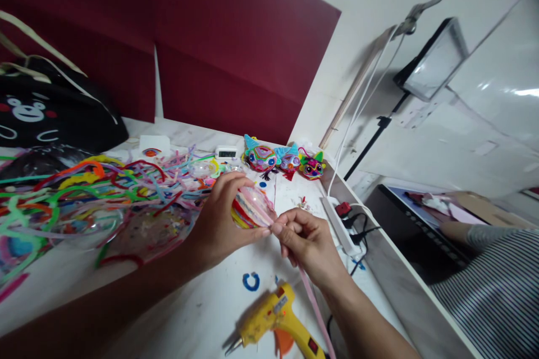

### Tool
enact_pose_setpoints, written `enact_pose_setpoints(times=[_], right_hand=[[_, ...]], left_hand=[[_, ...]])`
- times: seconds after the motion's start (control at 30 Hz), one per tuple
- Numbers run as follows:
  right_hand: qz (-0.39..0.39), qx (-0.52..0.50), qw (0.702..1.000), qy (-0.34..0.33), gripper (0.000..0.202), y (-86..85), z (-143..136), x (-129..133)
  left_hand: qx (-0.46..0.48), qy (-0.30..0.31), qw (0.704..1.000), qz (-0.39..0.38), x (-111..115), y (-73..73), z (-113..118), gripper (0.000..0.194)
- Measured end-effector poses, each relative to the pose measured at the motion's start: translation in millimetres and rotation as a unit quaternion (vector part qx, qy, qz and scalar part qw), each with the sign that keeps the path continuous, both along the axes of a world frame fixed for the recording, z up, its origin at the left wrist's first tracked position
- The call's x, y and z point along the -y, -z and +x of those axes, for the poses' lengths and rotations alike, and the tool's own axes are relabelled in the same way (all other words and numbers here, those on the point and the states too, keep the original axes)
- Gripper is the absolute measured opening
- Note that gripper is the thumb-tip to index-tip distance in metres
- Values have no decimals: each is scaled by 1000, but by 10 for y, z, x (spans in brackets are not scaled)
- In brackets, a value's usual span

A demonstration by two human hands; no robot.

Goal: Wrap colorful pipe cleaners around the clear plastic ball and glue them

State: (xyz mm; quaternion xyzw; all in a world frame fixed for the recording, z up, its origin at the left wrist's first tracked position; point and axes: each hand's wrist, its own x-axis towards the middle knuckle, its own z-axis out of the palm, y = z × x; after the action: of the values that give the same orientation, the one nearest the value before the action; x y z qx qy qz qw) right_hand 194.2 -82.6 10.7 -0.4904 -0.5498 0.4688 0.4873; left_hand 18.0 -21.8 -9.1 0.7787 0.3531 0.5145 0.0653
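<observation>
My left hand [227, 210] is wrapped round a clear rounded ball [254, 205] striped with red, yellow, white and pink fuzzy strips. At the ball's right end, my right hand [301, 235] pinches a pink pipe cleaner [314, 303] whose long tail hangs down past the wrist. The fingertips of both hands meet there and hide the exact contact. Below them lies a yellow hot glue gun [269, 314], its nozzle toward the lower left. A blue curled piece of pipe cleaner [251, 281] rests on the white table between the ball and the glue gun.
Several colourful finished animal heads [261, 157] stand by the wall, near a small digital timer [227, 152]. A heap of pipe cleaners [126, 179] spreads left, before a black bag [54, 106]. A power strip [343, 227] runs along the right edge. Another person's striped sleeve [492, 235] is at right.
</observation>
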Motion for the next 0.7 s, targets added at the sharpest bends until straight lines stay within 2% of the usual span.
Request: enact_pose_setpoints(times=[0.13, 0.33, 0.43, 0.5, 0.57, 0.6, 0.7], right_hand=[[12, -16, 1000, 12, 36, 8, -4, -2], [-11, 16, 998, -66, 41, 10, 53, -31], [-1, 22, 999, -44, 40, -16, 118, -59], [6, 32, 999, -28, 41, -35, 159, -72], [5, 41, 999, -22, 40, -48, 186, -78], [4, 44, 999, -22, 40, -51, 194, -79], [-1, 50, 998, -29, 40, -51, 206, -75]], left_hand=[[2, 4, 1000, 2, 13, -5, 9, 63], [-13, 14, 1000, -22, 31, -8, -12, 70], [-31, 43, 998, -40, 21, -26, -48, 75], [-43, 61, 996, -49, 13, -46, -73, 61], [-51, 67, 995, -57, 6, -70, -96, 31], [-52, 66, 995, -61, 2, -84, -106, 24], [-54, 80, 992, -81, -5, -135, -141, 35]])
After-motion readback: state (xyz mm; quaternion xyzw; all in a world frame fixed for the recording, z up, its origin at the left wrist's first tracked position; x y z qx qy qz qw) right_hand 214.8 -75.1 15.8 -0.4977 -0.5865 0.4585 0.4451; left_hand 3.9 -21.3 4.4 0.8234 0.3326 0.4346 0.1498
